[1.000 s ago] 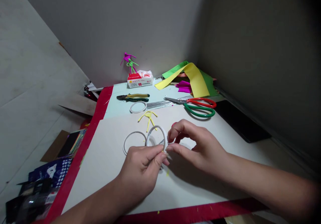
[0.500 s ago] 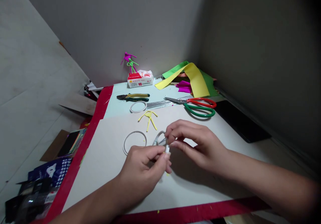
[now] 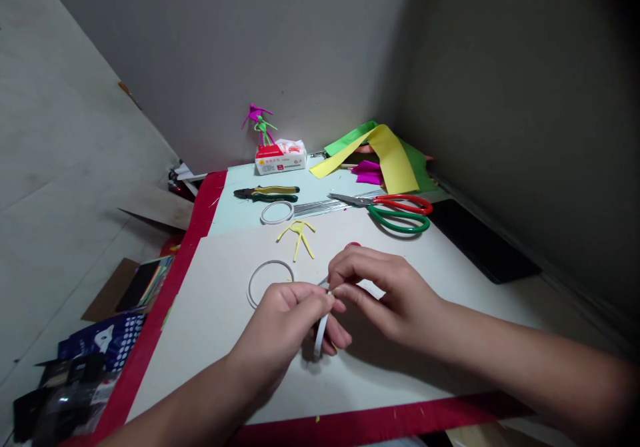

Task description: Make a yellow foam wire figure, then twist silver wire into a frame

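My left hand [image 3: 305, 313] is closed, with thumb and fingers gripping a narrow white roll of tape [image 3: 320, 337] that hangs edge-on below the fingertips. My right hand [image 3: 383, 287] is closed in a pinch, its thumb and forefinger meeting the left fingertips at the upper end of the roll; what lies between them is too small to make out. A thin grey strip shows just beyond the fingertips. Behind the hands lies a yellow stick figure [image 3: 299, 237]. To the left, a thin grey ring [image 3: 250, 280] rests on the white board, partly behind my left hand.
Pliers [image 3: 267, 194], a white ring [image 3: 263, 215], thin metal wires [image 3: 317, 207] and red-and-green scissors [image 3: 400, 213] lie farther back. Behind them are a small box [image 3: 281, 160] with pink and green figures [image 3: 261, 127], and yellow paper [image 3: 387, 157]. A black phone-like slab [image 3: 483, 240] lies right.
The tape roll has turned from standing above my left fingers to hanging below them. My right fingertips have come down slightly against the left ones. A red edge now shows behind my right hand.
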Demonstrator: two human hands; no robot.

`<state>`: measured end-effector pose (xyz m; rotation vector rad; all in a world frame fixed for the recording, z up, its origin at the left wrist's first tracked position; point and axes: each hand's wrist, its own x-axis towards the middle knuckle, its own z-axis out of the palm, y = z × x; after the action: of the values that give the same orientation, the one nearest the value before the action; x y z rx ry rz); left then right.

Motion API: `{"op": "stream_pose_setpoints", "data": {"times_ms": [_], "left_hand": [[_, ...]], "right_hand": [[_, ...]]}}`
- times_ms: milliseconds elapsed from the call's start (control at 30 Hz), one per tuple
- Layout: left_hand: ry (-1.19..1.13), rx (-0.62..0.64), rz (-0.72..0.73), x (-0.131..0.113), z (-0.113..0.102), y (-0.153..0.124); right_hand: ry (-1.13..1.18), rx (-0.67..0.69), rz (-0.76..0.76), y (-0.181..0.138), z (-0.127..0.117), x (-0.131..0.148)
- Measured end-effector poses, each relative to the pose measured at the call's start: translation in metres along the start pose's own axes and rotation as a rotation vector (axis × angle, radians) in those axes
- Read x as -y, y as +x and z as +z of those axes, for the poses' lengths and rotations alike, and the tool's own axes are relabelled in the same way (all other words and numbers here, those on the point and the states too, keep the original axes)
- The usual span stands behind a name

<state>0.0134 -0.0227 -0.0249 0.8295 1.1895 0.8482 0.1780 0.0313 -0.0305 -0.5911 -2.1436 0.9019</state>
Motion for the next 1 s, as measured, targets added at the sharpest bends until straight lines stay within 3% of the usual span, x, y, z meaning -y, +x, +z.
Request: {"op": "stream_pose_setpoints", "data": {"times_ms": [367,700,1000], "left_hand": [[-0.128,0.058,-0.088,-0.004,0.002,0.001],[-0.159,0.110,-0.054,-0.008,0.002,0.000],[-0.187,0.113,-0.081,-0.006,0.004,-0.005]], "right_hand": [[0.025,0.015,0.130,-0.007,0.010,0.003],[0.112,-0.066,0.010,-0.009,0.018,0.002],[0.309,0.004,0.072,-0.009,0.009,0.009]]}}
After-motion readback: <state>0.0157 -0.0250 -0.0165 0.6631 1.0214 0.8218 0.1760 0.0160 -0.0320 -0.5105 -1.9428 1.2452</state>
